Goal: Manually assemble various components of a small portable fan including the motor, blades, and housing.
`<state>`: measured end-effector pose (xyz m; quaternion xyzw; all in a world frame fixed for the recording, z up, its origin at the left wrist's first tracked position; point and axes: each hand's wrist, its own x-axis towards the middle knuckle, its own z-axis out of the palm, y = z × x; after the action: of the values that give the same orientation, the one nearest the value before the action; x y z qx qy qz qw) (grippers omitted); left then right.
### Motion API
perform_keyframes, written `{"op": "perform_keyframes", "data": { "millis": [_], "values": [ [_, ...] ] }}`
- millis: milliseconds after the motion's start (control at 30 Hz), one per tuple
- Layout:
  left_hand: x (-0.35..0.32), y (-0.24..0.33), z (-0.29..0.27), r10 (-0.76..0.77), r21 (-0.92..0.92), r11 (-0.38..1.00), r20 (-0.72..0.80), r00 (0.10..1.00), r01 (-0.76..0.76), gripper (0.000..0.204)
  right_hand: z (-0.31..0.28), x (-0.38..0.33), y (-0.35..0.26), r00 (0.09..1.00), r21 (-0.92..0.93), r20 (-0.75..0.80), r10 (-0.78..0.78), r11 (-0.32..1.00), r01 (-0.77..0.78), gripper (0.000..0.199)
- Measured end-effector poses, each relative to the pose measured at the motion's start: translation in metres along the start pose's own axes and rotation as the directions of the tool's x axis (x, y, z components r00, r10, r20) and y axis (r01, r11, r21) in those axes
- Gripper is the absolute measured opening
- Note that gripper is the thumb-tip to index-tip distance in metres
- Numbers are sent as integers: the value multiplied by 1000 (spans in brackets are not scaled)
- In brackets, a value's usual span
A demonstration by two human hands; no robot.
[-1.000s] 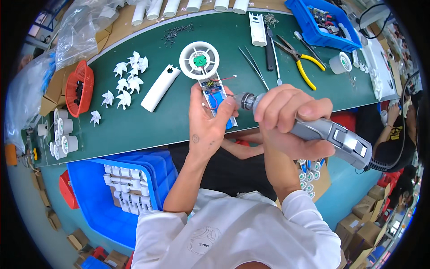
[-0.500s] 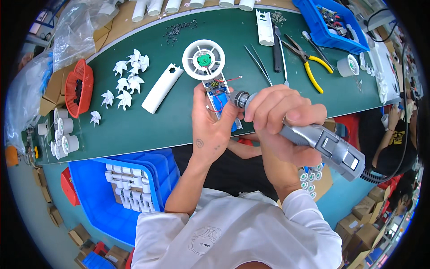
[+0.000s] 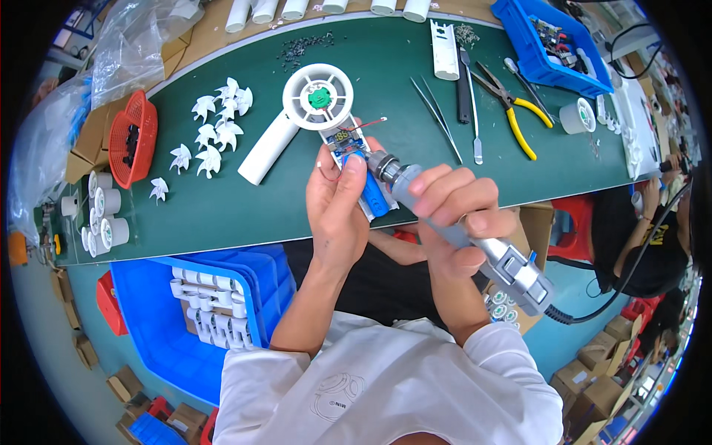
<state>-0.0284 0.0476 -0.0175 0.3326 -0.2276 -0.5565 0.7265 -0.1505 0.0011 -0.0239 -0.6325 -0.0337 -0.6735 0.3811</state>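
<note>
On the green tabletop (image 3: pixel 222 200) the half-built white hand fan (image 3: pixel 315 111) lies with its round head away from the person and its open handle toward them, about where it was a second ago. The right hand (image 3: pixel 452 215) keeps a clenched grip on the grey electric screwdriver (image 3: pixel 445 222), whose tip has come closer to the blue battery (image 3: pixel 367 189) in the handle. The left hand (image 3: pixel 337 200) still presses the handle down with thumb and fingers, so the fastening seems to be going on.

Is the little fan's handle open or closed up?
Open. The fan's handle shows a circuit board and blue battery inside, with no cover over them.
</note>
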Motion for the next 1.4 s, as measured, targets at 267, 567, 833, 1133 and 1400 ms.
{"op": "perform_keyframes", "data": {
  "millis": [267, 567, 833, 1133, 1400],
  "values": [
    [-2, -5, -2, 119, -12, 993, 43, 992, -119, 48, -6, -23, -22, 972, -469, -144, 187, 852, -233, 72],
    [0, -4, -3, 116, -78, 990, 6, 993, -115, 50, 9, -24, -35, 702, 38, -375, 605, 767, -641, 61],
    [1, -1, -4, 104, -124, 987, 0, 995, -103, 50, 11, -32, -32, 748, 53, -326, 579, 801, -597, 52],
    [-1, -4, -3, 32, -193, 980, -35, 999, -38, 45, 13, -33, -32, 723, 112, -335, 604, 788, -605, 51],
    [-3, -6, 0, 50, -190, 980, -38, 998, -57, 45, -3, -41, -32, 797, 208, -296, 526, 850, -484, 51]
  ]
}}
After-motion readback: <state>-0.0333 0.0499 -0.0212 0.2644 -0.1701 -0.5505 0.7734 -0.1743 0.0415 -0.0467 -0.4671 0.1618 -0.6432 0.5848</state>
